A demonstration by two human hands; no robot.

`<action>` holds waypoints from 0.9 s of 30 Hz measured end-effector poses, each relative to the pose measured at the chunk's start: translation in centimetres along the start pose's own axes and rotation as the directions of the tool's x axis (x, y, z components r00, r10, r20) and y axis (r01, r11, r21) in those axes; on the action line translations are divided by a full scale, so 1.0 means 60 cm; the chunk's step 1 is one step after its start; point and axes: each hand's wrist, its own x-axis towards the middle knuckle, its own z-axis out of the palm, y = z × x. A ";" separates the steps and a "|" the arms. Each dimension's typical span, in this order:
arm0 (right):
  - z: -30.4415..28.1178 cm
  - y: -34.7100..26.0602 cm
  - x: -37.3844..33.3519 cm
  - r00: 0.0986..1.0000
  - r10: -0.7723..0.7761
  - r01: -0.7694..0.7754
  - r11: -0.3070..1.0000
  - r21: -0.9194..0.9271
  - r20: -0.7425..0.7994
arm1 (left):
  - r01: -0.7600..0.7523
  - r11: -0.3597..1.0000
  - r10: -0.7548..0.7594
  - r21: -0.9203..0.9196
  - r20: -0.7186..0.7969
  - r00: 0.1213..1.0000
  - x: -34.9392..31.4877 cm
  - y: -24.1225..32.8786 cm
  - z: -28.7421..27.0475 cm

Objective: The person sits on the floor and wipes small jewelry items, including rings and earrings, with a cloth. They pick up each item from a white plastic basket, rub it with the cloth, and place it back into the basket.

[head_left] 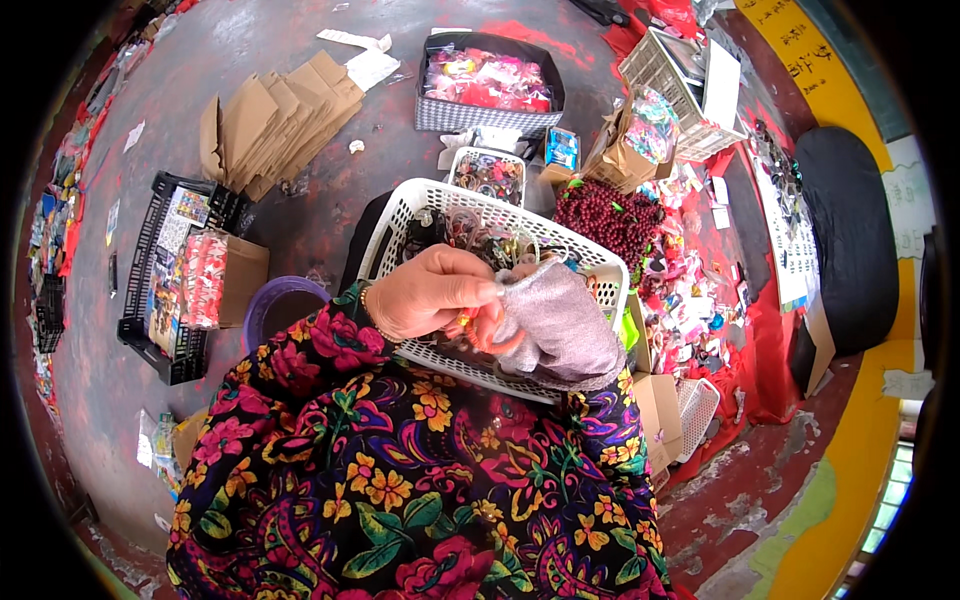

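My left hand (425, 293) is closed in a pinch over a white plastic basket (395, 215). Its thumb and forefinger meet at the edge of a greyish-mauve knitted cloth (565, 325). An orange-coral ring (488, 335), which looks like a hair tie, hangs just under those fingers and touches the cloth. My right arm comes in under the cloth, which covers nearly all of my right hand (522, 270); its fingers are hidden. Dark and pale hair ties (480, 235) lie heaped in the basket.
Beyond the basket stand a smaller white basket (490, 152) and a checkered bin (490, 118) of pink packets. Dark red beads (610, 222) lie to the right. Leftward are a purple tub (262, 305), a black crate (150, 270) and flattened cardboard boxes (280, 120).
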 end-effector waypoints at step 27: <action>-0.033 0.049 -0.010 0.882 -0.446 0.363 0.443 -0.819 0.150 | -0.319 0.312 0.291 0.895 0.229 0.929 0.011 0.041 0.014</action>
